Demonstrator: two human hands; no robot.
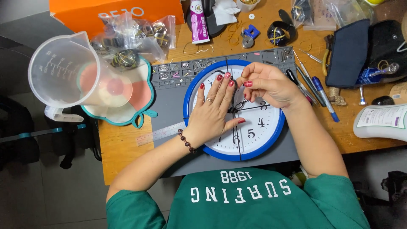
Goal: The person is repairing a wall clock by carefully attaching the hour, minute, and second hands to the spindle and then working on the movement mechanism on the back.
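The round blue-rimmed wall clock point(234, 109) lies face up on the grey work mat point(169, 108), nearest the person. The left hand point(214, 111) lies flat on the dial, fingers spread. The right hand point(265, 85) pinches the black clock hands point(240, 104) near the centre. Beyond stand a clear measuring jug point(68, 72) and an orange box point(114, 12)

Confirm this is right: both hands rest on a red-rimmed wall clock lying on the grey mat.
Not quite. The head view shows the clock has a blue rim, not red. The rest holds: the left hand and right hand are on it, on the grey mat.
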